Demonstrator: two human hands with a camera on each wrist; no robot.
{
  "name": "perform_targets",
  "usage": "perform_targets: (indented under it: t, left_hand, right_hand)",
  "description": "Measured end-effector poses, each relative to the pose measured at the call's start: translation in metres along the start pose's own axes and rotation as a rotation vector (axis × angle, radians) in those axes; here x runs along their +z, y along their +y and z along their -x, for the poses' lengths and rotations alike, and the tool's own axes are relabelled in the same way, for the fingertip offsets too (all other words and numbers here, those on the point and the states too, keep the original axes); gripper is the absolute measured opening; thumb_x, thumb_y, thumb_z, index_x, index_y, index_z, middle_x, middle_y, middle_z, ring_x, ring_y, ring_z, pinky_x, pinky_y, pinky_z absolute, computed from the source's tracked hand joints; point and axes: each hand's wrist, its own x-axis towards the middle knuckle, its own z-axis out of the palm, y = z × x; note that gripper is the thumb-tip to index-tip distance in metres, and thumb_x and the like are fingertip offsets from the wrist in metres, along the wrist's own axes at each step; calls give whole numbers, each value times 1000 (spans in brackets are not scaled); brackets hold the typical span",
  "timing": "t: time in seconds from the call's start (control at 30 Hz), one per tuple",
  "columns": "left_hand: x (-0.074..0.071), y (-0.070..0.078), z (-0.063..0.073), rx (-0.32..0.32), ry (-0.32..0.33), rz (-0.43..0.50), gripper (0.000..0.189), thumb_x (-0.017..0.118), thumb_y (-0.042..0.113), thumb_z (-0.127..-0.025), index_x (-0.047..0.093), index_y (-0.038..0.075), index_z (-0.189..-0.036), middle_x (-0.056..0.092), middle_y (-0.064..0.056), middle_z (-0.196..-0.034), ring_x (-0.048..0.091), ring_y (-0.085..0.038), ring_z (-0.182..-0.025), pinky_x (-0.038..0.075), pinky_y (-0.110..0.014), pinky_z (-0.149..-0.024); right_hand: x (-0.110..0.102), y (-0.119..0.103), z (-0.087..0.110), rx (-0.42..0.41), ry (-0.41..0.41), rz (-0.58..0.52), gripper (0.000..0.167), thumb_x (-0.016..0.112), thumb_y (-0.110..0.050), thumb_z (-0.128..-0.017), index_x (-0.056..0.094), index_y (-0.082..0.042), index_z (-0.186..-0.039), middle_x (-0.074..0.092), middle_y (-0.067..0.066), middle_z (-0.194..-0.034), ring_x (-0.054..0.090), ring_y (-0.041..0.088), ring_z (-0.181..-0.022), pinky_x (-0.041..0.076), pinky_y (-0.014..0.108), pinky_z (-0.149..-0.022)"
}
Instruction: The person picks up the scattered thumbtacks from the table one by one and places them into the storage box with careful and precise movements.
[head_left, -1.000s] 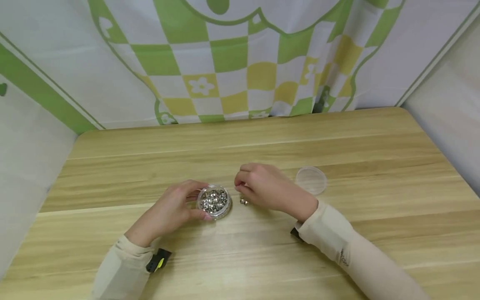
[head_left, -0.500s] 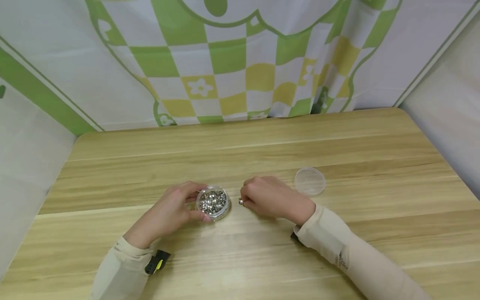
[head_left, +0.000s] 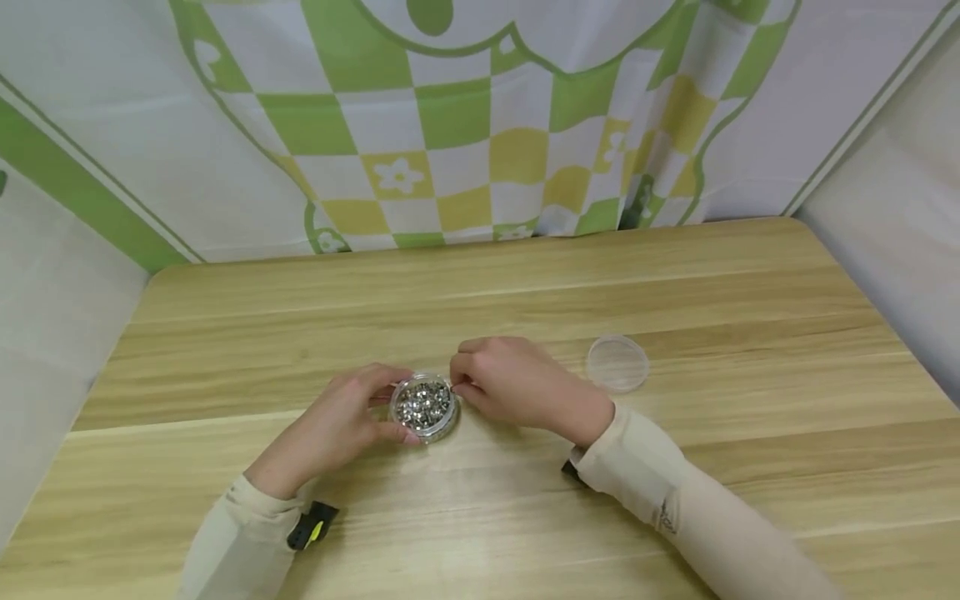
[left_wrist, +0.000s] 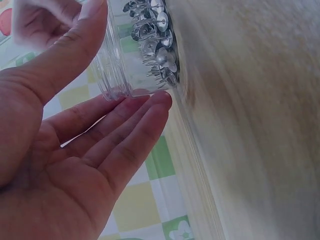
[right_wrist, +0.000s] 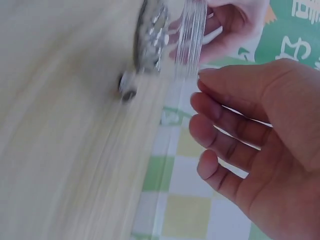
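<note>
My left hand (head_left: 341,425) holds a clear round jar (head_left: 453,421), thumb on the near side and fingers on the far side. Silver thumbtacks (head_left: 423,403) lie heaped inside; their flat heads and pins show in the left wrist view. My right hand (head_left: 517,379) is at the jar's right rim, fingers bent. In the right wrist view its thumb tip lies against the index finger, and whatever may be between them is hidden. A small blurred group of loose thumbtacks (right_wrist: 127,87) sits on the table beside the jar; my right hand covers that spot in the head view.
A clear round lid (head_left: 617,363) lies on the wooden table (head_left: 300,317), behind and right of my right hand. A green, yellow and white checked cloth (head_left: 450,117) hangs beyond the table's far edge.
My right hand went down to the loose thumbtacks, then moved up and left to the jar's rim. My left hand and the jar stay almost where they were.
</note>
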Motion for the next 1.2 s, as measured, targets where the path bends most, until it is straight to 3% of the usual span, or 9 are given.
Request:
perform_targets:
  t: [0.2,0.43,0.7,0.97,1.2]
  left_hand:
    - [1,-1,1,3,-9,4,67,85,28,-70,61,4,-127,64,-14,-126,65,-32,-110,55,-46,-95]
    - [1,-1,-1,18,-15,4,63,85,29,-70,62,9,-126,66,-10,-124,64,-30,-111,55,-46,-95]
    - [0,0,-2,11,-22,15,64,86,27,-70,62,6,-126,65,-12,-127,65,-31,-112,55,-46,-97]
    - [0,2,-2,-7,3,-21,67,87,26,-68,61,2,-125,65,-15,-124,66,-31,-108,55,-47,-95]
    - [0,1,0,-7,6,-9,68,87,24,-67,61,2,-126,65,-16,-124,67,-32,-106,56,-47,-94]
  right_hand:
    - [7,-16,-21,-49,10,-20,12,60,-20,-95,69,-18,-88,63,-7,-82,54,4,-68,50,21,-61]
    - [11,-20,-27,-51,5,-33,13,60,-22,-96,70,-17,-90,62,-7,-81,53,5,-67,47,20,-60]
    - [9,-12,-25,-27,5,-43,13,60,-18,-96,72,-15,-98,67,-5,-91,58,5,-75,53,22,-67]
    - [2,10,-14,28,38,-40,13,60,-18,-96,72,-15,-99,68,-4,-95,62,7,-78,55,25,-68]
    - [0,19,-1,30,-7,-42,13,61,-12,-93,73,-13,-96,69,-3,-92,62,9,-79,56,25,-72]
